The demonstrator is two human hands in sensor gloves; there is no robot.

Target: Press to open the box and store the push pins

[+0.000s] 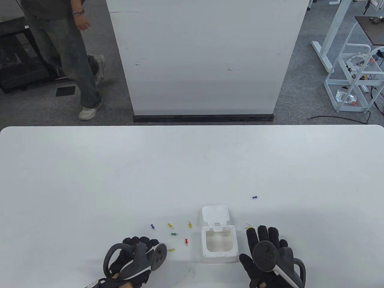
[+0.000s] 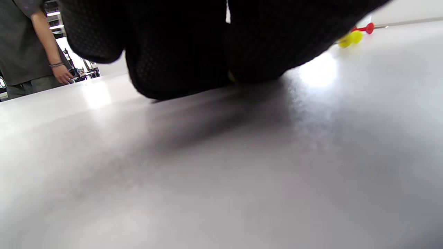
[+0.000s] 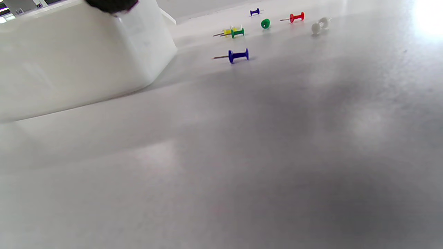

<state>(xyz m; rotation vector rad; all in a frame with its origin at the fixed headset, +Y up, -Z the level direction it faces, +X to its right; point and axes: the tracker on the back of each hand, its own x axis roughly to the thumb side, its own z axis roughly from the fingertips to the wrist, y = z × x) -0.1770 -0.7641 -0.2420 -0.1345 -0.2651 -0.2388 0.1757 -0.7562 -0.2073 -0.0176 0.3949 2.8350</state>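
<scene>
The white box (image 1: 219, 244) stands open near the table's front edge, its lid (image 1: 215, 213) flipped back and its inside bare. Several push pins lie left of it: blue (image 1: 152, 226), yellow (image 1: 170, 225), green (image 1: 174, 234), red (image 1: 186, 241). My left hand (image 1: 135, 258) is curled, fingertips (image 2: 180, 76) bunched on the table with a speck of yellow (image 2: 231, 76) between them. My right hand (image 1: 267, 255) lies flat, fingers spread, right of the box; its thumb (image 3: 110, 4) touches the box wall (image 3: 69, 62).
A lone blue pin (image 1: 255, 197) lies farther back on the right. A pale pin (image 1: 248, 226) lies by my right fingertips. Another yellow pin (image 1: 171, 249) lies beside the left tracker. A person (image 1: 75, 45) stands beyond the table's far left.
</scene>
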